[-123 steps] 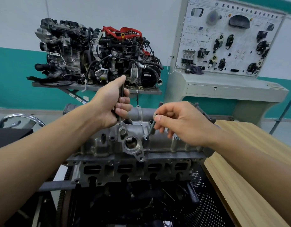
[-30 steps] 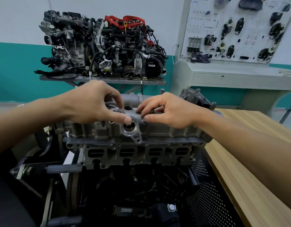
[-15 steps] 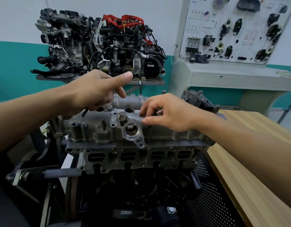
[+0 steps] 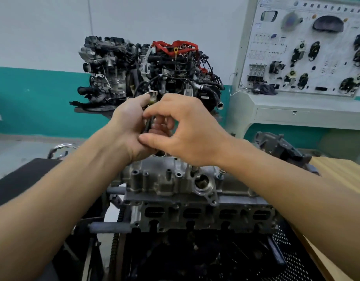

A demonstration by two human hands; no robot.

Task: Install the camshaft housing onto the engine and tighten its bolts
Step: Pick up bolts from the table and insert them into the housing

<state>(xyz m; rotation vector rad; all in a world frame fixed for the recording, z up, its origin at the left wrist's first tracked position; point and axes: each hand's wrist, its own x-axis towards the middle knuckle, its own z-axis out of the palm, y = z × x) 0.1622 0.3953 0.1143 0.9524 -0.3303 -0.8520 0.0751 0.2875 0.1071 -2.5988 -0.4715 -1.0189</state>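
Observation:
The grey camshaft housing [image 4: 165,179] sits on top of the engine [image 4: 195,218] in the middle of the view. Two bolts [image 4: 220,175] stand part way in its near edge, right of the round port. Both hands are raised above the housing's far side. My left hand [image 4: 128,128] grips a bundle of long dark bolts [image 4: 148,124] upright in its palm. My right hand [image 4: 187,130] reaches into that bundle, index finger and thumb curled round one bolt. The palms hide most of the bolts.
A wooden table [image 4: 337,175] runs along the right, with a dark engine part [image 4: 280,147] at its far end. Behind, a second engine [image 4: 150,72] sits on a shelf beside a training panel [image 4: 304,47]. A black perforated stand [image 4: 292,264] lies below the engine.
Both hands have lifted off the housing and come together above it. The left hand now shows its bundle of bolts and the right hand has moved from a seated bolt to that bundle.

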